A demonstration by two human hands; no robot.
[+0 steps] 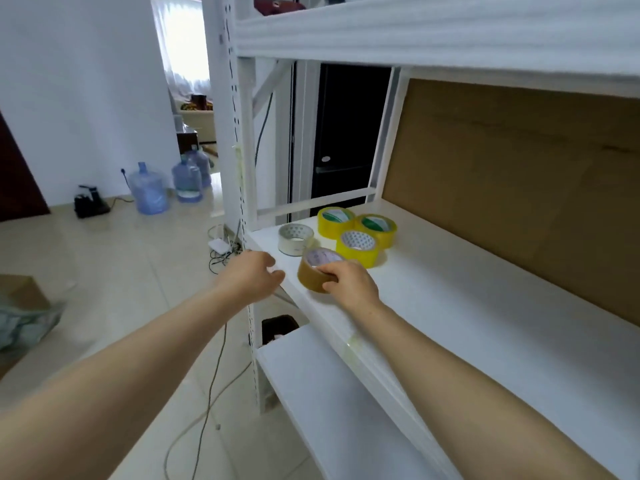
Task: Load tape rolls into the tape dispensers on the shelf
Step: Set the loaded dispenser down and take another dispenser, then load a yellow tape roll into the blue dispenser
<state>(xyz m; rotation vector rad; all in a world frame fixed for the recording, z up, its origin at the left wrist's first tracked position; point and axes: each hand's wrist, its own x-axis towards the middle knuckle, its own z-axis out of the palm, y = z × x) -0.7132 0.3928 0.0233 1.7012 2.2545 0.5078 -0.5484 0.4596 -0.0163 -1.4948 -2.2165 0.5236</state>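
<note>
A brown tape roll is tilted at the front left of the white shelf, and my right hand grips it from the right side. My left hand hovers just left of the roll at the shelf's front corner, fingers loosely curled and holding nothing. Behind the brown roll lie a white tape roll and three yellow tape rolls, grouped close together. No tape dispenser is in view.
A brown board backs the shelf. A lower white shelf juts out below, and an upper shelf hangs overhead. Cables trail on the tiled floor by the white upright post. Water jugs stand far left.
</note>
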